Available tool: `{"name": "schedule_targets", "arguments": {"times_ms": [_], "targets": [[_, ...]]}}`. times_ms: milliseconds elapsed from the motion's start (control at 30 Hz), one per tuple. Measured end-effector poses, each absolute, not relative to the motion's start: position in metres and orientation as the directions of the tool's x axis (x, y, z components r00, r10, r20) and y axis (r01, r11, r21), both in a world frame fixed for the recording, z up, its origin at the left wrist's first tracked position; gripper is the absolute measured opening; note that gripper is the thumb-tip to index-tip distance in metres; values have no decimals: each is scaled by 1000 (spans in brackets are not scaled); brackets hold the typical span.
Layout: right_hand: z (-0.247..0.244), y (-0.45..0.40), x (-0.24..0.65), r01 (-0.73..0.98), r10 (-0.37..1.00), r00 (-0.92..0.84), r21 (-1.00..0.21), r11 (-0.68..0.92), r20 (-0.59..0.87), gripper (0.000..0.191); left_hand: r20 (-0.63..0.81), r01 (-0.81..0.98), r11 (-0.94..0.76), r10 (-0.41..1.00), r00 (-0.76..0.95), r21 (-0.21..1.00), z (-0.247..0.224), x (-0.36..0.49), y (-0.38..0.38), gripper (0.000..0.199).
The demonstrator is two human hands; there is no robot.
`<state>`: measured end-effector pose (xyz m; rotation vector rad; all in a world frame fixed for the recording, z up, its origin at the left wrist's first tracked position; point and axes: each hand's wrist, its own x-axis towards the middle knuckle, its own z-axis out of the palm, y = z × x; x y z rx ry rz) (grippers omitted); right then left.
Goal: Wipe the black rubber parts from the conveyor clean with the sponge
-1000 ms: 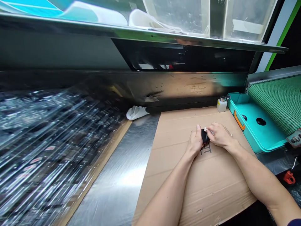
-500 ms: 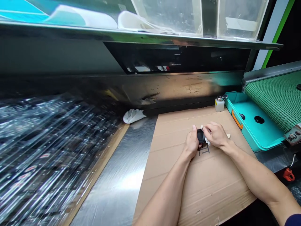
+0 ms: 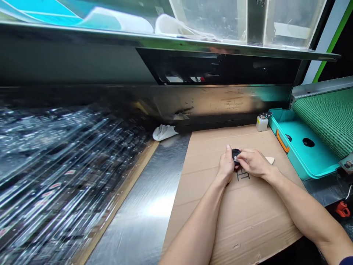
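Note:
Above the cardboard sheet (image 3: 231,213), my left hand (image 3: 226,162) is closed on a small round black part (image 3: 236,152), thumb up along its left side. My right hand (image 3: 251,161) pinches a small white wad (image 3: 235,158), perhaps cloth or tissue, against the face of the black part. Just right of my right hand, a pale flat pointed piece (image 3: 270,160) lies on the cardboard, partly hidden by that hand. Dark printed marks (image 3: 243,175) show on the cardboard below my hands.
A white bottle (image 3: 261,122) with a metal cap stands at the cardboard's back right corner. Beside it is a turquoise tray (image 3: 311,162) holding black round parts, under a green conveyor belt (image 3: 328,114). A crumpled white glove or cloth (image 3: 164,132) and plastic-wrapped items (image 3: 68,176) are leftward.
My right hand has brought the white wad from the right edge of the black part onto its face. The whole view has shifted, with the scene appearing slightly further right.

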<state>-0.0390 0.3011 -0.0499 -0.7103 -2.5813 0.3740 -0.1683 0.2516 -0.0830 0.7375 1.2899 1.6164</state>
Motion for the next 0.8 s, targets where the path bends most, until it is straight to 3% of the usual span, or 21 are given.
{"name": "schedule_targets", "arguments": {"times_ms": [133, 267, 433, 533, 600, 700, 800], "targets": [[-51, 297, -43, 593, 706, -619, -386, 707, 343, 17, -66, -301, -78, 896, -439, 950, -86, -169, 255, 68], [-52, 292, -49, 454, 676, -648, -535, 712, 351, 12, -104, -380, -90, 881, -462, 921, -88, -167, 257, 67], [-54, 282, -59, 416, 739, -453, -615, 670, 499, 16, -30, -429, -173, 904, -426, 887, -88, -157, 256, 57], [-56, 281, -57, 365, 652, -599, -566, 739, 465, 13, -97, -533, -168, 896, -434, 829, -86, -160, 255, 54], [-58, 283, -54, 426, 633, -664, -494, 758, 398, 12, -138, -603, -181, 886, -443, 777, -85, -166, 255, 52], [-61, 290, -50, 565, 710, -598, -432, 703, 372, 15, -174, -671, -176, 891, -420, 720, -86, -172, 257, 50], [-61, 292, -50, 492, 660, -637, -450, 745, 397, 15, -178, -659, -175, 884, -433, 732, -88, -172, 259, 51]]}}
